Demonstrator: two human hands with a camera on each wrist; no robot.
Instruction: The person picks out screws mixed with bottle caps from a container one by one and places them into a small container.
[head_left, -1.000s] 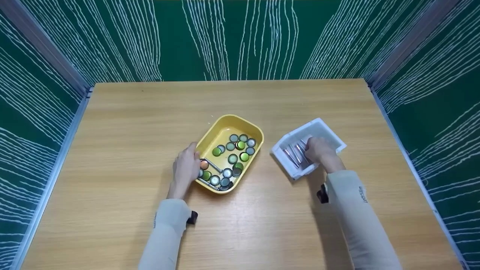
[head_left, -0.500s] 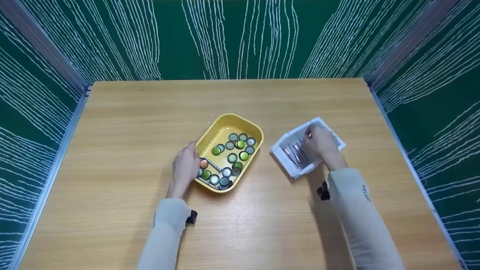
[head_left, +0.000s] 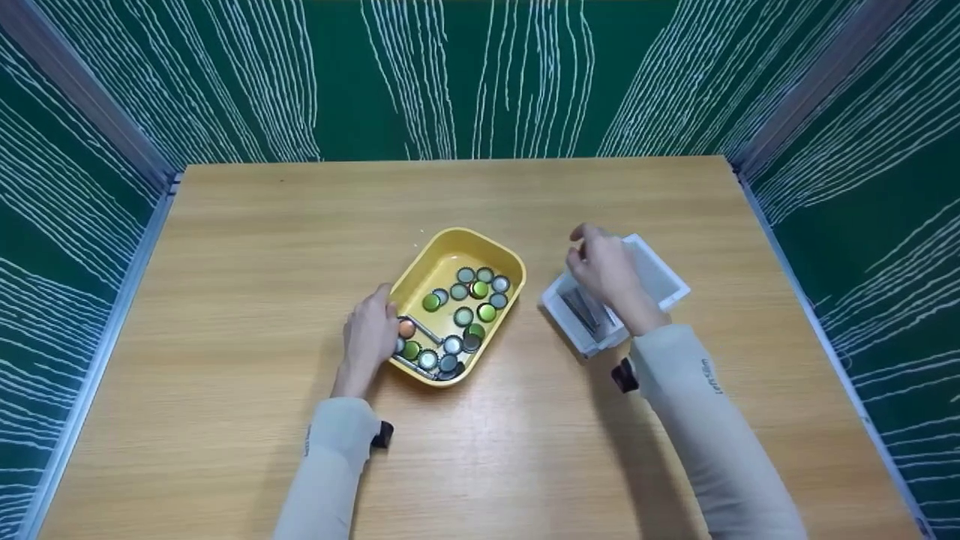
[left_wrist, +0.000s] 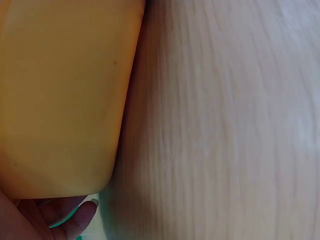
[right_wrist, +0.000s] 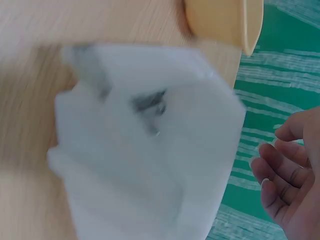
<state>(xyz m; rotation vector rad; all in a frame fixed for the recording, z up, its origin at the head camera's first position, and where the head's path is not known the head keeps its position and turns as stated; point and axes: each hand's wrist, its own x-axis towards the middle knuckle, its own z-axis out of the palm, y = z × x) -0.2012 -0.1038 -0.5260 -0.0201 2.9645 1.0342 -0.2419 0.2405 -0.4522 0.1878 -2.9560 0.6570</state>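
Observation:
My left hand point(head_left: 367, 330) grips the left side of a yellow tray point(head_left: 442, 262), with its thumb over the rim. Several bottle caps point(head_left: 463, 316), silver, green and one orange, lie in the tray. Long metal screws point(head_left: 425, 330) are among them near the hand. Over the white box point(head_left: 666, 279) hangs my right hand point(head_left: 606, 271), its fingers loosely bent. In the right wrist view no object shows between the fingertips point(right_wrist: 270, 150). Thin metal pieces point(head_left: 581, 309), blurred, lie in the lower left part of the box; the hand hides some of the inside.
Both containers stand on a wooden table point(head_left: 300, 217), a narrow gap between them. Green walls point(head_left: 465, 82) with white streaks surround the table at the back and sides. Tiny white specks point(head_left: 420, 236) lie by the tray's upper left edge.
My right hand has risen out of the white box and moved left and away from me, to above the box's far left edge. The left hand and the tray stay in place.

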